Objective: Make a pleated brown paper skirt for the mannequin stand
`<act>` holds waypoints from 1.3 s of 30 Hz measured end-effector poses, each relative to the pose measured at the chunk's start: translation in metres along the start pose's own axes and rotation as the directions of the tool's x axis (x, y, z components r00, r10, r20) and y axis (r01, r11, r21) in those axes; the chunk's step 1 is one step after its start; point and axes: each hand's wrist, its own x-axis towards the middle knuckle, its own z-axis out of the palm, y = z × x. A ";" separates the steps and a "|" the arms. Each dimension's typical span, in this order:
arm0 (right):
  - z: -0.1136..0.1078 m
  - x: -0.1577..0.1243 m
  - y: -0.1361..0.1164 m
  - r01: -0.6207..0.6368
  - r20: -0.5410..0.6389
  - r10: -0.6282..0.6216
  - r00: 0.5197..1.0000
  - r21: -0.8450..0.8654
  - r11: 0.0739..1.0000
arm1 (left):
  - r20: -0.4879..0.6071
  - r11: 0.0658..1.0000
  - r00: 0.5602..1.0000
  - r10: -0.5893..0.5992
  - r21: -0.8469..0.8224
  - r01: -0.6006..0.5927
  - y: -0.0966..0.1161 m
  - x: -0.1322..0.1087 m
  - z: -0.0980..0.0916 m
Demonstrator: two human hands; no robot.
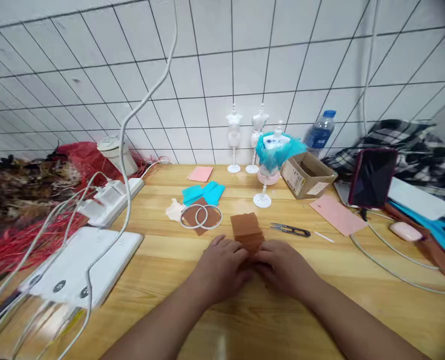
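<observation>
A folded piece of brown paper (247, 230) lies on the wooden table (357, 300) in front of me. My left hand (222, 267) and my right hand (282, 267) meet at its near edge, fingers curled and pressed on the paper. Just beyond it, two metal rings (201, 217) rest on another brown sheet. Small black scissors (290, 230) lie to the right of the brown paper.
Blue sheets (203, 192), pink sheets (337, 214), three small white mannequin stands (234, 140), one with a blue feather skirt (278, 150), a cardboard box (307, 175), a water bottle (320, 131), an upright phone (372, 177), power strips and cables (109, 200) on the left.
</observation>
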 end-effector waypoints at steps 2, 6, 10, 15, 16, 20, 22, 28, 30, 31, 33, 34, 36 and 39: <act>-0.002 -0.003 -0.002 0.009 0.012 -0.008 1.000 -0.035 0.999 | -0.008 1.000 1.000 0.022 0.019 -0.022 0.001 0.002 0.001; -0.006 -0.005 -0.006 0.028 0.016 -0.027 1.000 -0.063 0.998 | 0.024 0.999 0.999 0.026 0.046 -0.027 0.001 0.004 0.002; -0.006 -0.004 -0.008 0.024 0.005 -0.024 1.000 -0.055 0.998 | 0.074 0.999 0.997 0.022 0.025 -0.024 0.000 0.004 0.000; -0.001 -0.004 -0.007 -0.056 -0.003 0.056 0.998 0.020 0.998 | 0.134 1.000 0.991 0.002 -0.020 0.001 0.001 0.005 -0.002; -0.001 -0.005 -0.007 -0.069 -0.008 0.069 0.998 0.034 0.997 | 0.140 0.999 0.990 -0.019 -0.025 0.023 0.001 0.005 -0.001; -0.002 -0.006 -0.009 -0.086 -0.012 0.087 0.996 0.032 0.996 | 0.142 0.997 0.989 -0.043 -0.054 0.051 0.000 0.005 0.000; -0.003 -0.006 -0.010 -0.109 -0.017 0.109 0.994 0.007 0.994 | 0.140 0.998 0.990 -0.018 -0.063 0.027 0.001 0.005 0.001; 0.001 -0.005 -0.012 -0.113 -0.015 0.112 0.994 -0.040 0.993 | 0.086 1.000 0.996 -0.026 0.014 0.025 0.005 0.004 -0.001; 0.003 -0.005 -0.012 -0.089 -0.020 0.088 0.996 -0.055 0.995 | 0.113 1.000 0.993 -0.024 0.020 0.022 0.006 0.005 -0.002; 0.004 -0.005 -0.012 -0.077 -0.031 0.075 0.997 -0.064 0.995 | 0.128 0.999 0.991 -0.037 0.019 0.035 0.006 0.005 -0.003; 0.004 -0.004 -0.012 -0.059 -0.043 0.055 0.998 -0.079 0.995 | 0.148 0.996 0.985 -0.088 0.017 0.086 0.006 0.006 -0.004; 0.003 -0.004 -0.012 -0.058 -0.042 0.055 0.998 -0.083 0.995 | 0.155 0.994 0.982 -0.108 0.013 0.107 0.006 0.006 -0.004; 0.002 -0.004 -0.012 -0.075 -0.033 0.072 0.997 -0.082 0.994 | 0.161 0.994 0.981 -0.110 0.000 0.112 0.006 0.007 -0.003; 0.000 -0.003 -0.013 -0.111 -0.024 0.110 0.994 -0.077 0.991 | 0.141 0.998 0.988 -0.062 -0.018 0.066 0.006 0.006 -0.002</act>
